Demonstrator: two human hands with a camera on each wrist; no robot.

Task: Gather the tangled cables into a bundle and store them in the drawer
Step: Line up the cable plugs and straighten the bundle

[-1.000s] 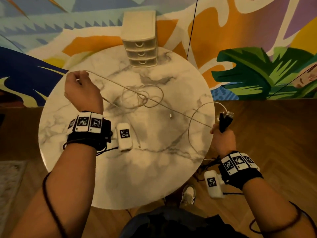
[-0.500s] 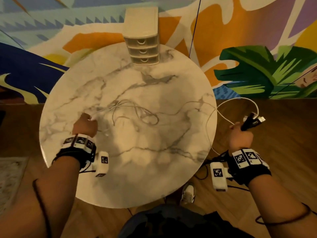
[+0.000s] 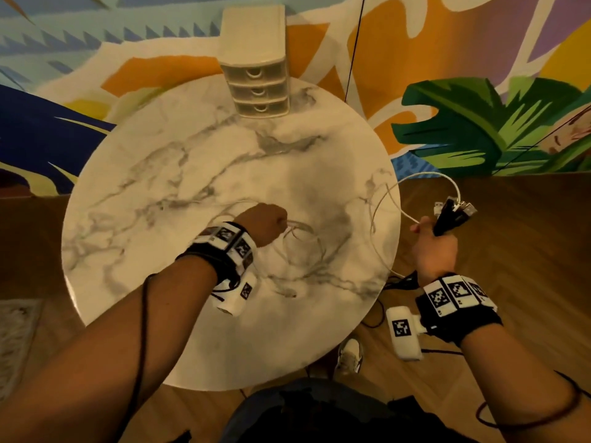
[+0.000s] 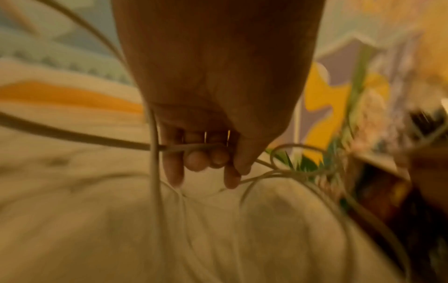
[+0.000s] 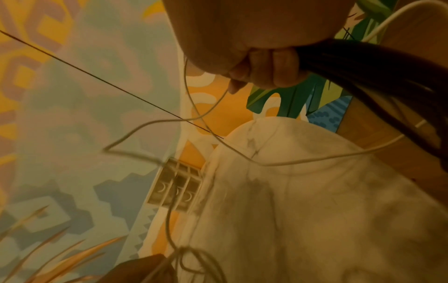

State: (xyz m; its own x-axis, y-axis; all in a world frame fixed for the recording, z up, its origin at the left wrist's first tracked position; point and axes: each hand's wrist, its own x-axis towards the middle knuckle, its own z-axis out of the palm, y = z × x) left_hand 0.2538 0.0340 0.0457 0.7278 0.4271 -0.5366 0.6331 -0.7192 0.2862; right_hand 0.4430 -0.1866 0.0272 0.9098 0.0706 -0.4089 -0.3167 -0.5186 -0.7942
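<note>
Round veined marble table (image 3: 153,199) under my left hand (image 3: 265,226), which pinches thin white cables (image 3: 380,203). My right hand (image 3: 431,247), off its edge, grips black cable ends (image 3: 447,219); painted mural wall (image 3: 479,43) beyond.

**Legible text: none**

No words, brand names or numerals can be read in any view. The only sign-like marks are black-and-white square fiducial patterns, which carry no letters. Taking the marble table (image 3: 134,219) as landmark: several sit on the left wristband (image 3: 228,239) above the tabletop near its middle, and one on the white module (image 3: 238,294) just below that band. Off the table's right edge, more sit on the right wristband (image 3: 454,294), and one on the white module (image 3: 402,329) beside it. Drawer unit (image 3: 257,87) at the table's far edge: fronts unlabelled. Both wrist views blurred.
</note>
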